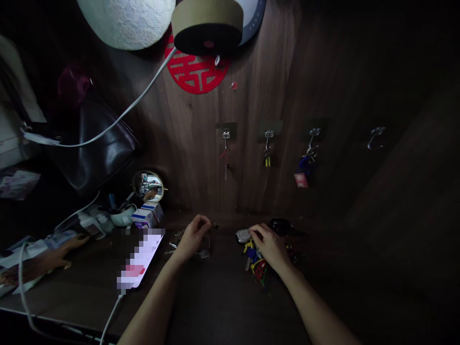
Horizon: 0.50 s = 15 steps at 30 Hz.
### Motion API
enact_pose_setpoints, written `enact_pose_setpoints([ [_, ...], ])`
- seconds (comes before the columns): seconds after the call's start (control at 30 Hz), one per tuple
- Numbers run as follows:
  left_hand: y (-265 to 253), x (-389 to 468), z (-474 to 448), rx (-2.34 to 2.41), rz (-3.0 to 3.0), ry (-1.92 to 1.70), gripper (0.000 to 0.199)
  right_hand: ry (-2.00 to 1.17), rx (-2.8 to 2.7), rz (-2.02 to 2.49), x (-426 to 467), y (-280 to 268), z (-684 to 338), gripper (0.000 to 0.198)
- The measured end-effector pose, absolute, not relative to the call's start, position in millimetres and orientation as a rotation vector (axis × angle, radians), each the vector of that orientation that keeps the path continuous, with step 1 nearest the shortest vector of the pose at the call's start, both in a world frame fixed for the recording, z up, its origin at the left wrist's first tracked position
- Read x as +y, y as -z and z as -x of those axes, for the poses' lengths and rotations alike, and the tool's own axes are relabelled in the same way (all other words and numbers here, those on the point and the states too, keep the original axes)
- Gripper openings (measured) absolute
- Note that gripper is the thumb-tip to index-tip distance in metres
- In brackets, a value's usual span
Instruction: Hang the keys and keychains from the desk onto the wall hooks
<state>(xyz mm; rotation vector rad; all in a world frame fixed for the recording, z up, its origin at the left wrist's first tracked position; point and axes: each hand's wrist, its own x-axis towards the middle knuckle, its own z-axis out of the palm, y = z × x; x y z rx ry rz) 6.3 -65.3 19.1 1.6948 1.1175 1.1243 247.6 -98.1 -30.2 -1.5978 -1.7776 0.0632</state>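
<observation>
My left hand [194, 235] is closed in a pinch over the table. A small dark piece shows at its fingertips, and a thin strand seems to run down from them to metal keys [204, 254]. More keys [173, 245] lie on the table at its left, partly behind the wrist. My right hand [269, 245] has its fingers pinched at the end of a silver-grey key fob [243, 235]. Beneath that hand lies a pile of keys with yellow, blue, red and green covers [257, 263], partly hidden by it. A black object [282, 226] lies just behind.
Wall hooks carry key sets [267, 160] and a blue-and-red bunch [305, 163]; the rightmost hook [376, 139] is bare. At left are a lit phone [145, 258] on a white cable, small boxes [147, 215], a round mirror [148, 187] and a dark bag [104, 139].
</observation>
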Motion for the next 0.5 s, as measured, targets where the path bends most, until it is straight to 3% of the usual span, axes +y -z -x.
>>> enact_pose_setpoints([
  [0.2, -2.6, -65.5, -33.6, 0.791, -1.194, -1.096, 0.031, -0.073, -1.719, 1.421, -101.2, 21.6, -241.3, 0.020],
  [0.5, 5.4, -85.1, -47.4, 0.630, -1.097, -0.926, 0.039, -0.326, -1.772, 1.220, -109.1, 10.5, -221.3, 0.032],
])
